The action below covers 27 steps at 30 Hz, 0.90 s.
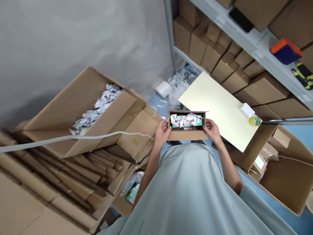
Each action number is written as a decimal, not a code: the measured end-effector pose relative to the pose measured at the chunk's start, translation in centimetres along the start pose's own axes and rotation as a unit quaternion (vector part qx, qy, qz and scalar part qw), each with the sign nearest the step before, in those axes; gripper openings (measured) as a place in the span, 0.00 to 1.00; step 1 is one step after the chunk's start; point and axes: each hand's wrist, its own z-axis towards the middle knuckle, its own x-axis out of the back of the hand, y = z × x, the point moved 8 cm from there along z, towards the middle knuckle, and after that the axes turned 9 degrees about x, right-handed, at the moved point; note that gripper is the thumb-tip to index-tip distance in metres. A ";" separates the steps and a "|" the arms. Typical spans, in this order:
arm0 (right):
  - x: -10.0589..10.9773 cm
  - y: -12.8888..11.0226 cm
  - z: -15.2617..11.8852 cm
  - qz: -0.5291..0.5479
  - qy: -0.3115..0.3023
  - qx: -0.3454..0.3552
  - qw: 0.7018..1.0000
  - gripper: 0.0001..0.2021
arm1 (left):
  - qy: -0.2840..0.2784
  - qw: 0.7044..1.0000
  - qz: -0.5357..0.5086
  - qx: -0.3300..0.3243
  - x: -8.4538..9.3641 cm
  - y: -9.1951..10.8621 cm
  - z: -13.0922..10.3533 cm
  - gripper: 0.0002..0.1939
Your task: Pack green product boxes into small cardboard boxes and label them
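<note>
Between my two hands is a small open cardboard box (187, 134), its front flap folded out toward me. Crumpled paper (182, 120) lies inside it, over a green and pink packet (199, 122). My left hand (162, 132) grips the box's left end, thumb at the near corner. At the right end, my right hand (212, 130) holds the side and flap with its fingers and thumb. The undersides of the fingers are hidden by the box.
On the left stands a large carton (107, 114) of crumpled paper above stacked flat cardboard (80, 176). A pale board (212, 104) carries a white box (246, 110) and a yellow tape roll (254, 121). An open carton (288, 176) and shelving (256, 49) stand right.
</note>
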 end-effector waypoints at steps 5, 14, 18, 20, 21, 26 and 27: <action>8.4 7.5 0.8 0.048 0.099 -0.049 0.993 0.29 | -0.081 0.994 0.065 0.014 -12.6 1.1 4.4 0.31; 17.8 15.7 1.9 0.122 0.240 -0.071 0.961 0.27 | -0.161 0.973 0.168 0.002 -29.4 3.2 8.7 0.31; 18.5 16.9 2.0 0.111 0.237 -0.097 0.960 0.27 | -0.175 0.968 0.178 0.010 -32.7 3.6 10.7 0.31; 18.4 17.2 2.4 0.108 0.228 -0.118 0.960 0.28 | -0.178 0.965 0.188 0.034 -33.7 3.4 11.7 0.31; 18.4 17.3 2.6 0.108 0.228 -0.127 0.959 0.28 | -0.178 0.964 0.191 0.043 -34.1 3.4 12.1 0.31; 18.1 17.6 4.1 0.135 0.252 -0.170 0.943 0.29 | -0.181 0.958 0.211 0.066 -35.1 4.1 13.4 0.34; 18.0 17.6 4.3 0.143 0.259 -0.177 0.939 0.29 | -0.186 0.956 0.218 0.066 -35.3 4.3 13.5 0.34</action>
